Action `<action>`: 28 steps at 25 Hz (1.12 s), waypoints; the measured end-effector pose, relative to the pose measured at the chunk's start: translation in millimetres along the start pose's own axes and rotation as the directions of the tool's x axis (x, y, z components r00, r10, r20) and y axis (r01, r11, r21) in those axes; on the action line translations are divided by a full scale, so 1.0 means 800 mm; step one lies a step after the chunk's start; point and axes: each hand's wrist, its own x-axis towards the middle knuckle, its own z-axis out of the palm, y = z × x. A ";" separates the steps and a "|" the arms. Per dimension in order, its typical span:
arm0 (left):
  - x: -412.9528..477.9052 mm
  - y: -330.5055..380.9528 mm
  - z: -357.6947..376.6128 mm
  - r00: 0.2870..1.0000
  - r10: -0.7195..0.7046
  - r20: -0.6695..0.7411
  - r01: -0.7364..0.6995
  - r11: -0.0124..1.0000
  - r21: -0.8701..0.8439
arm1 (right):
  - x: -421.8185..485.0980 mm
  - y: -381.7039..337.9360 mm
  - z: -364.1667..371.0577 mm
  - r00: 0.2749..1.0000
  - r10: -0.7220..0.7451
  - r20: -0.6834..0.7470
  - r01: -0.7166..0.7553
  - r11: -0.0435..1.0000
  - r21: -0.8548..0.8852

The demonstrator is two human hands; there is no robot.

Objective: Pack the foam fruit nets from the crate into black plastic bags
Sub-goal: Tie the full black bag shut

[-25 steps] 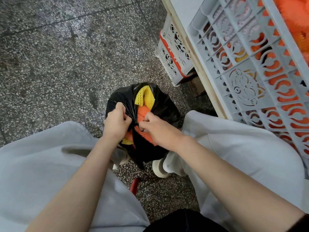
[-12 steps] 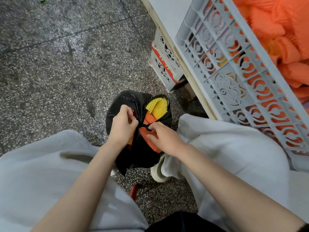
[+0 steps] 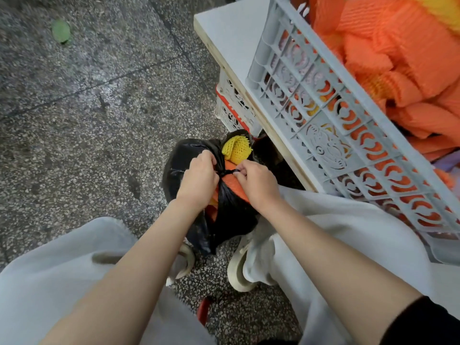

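A stuffed black plastic bag (image 3: 231, 215) stands on the floor between my feet. A yellow foam net (image 3: 236, 148) and an orange foam net (image 3: 230, 183) poke out of its top. My left hand (image 3: 199, 179) grips one gathered handle of the bag. My right hand (image 3: 256, 181) pinches the other handle, and the two strips are pulled taut into a twist between the hands. The grey plastic crate (image 3: 331, 135) sits on the table at the right, heaped with orange foam nets (image 3: 403, 68).
A white table (image 3: 234, 38) with a wooden edge juts in from the right. Under it stands a white and red crate (image 3: 231, 105). Speckled stone floor (image 3: 87, 108) spreads to the left, with a green leaf (image 3: 60, 30) on it. My white shoes flank the bag.
My hands have drawn the bag's handles together and tightened them into a twisted knot over the nets. The view has tilted up, showing more of the crate and table.
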 end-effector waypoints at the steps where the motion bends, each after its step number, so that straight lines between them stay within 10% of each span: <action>1: 0.009 0.004 0.004 0.999 -0.031 0.045 0.027 0.996 0.089 | 0.009 0.005 -0.002 1.000 0.009 0.007 -0.009 0.999 -0.032; 13: 0.057 0.002 0.044 0.956 0.005 0.293 -0.106 0.937 0.333 | 0.046 0.038 -0.013 0.970 0.033 0.241 0.055 0.935 -0.350; 19: 0.038 0.061 -0.006 0.983 0.164 0.087 -0.183 0.778 0.601 | -0.003 0.009 -0.097 0.987 -0.161 -0.027 0.120 0.827 -0.550; 23: 0.003 0.147 -0.039 0.810 0.580 -0.085 -0.481 0.740 0.471 | -0.061 0.010 -0.177 0.830 -0.438 -0.346 0.151 0.772 -0.617; 28: -0.048 0.256 -0.042 0.679 0.734 0.009 -0.669 0.614 0.418 | -0.129 0.058 -0.242 0.849 -0.332 -0.412 0.006 0.785 -0.619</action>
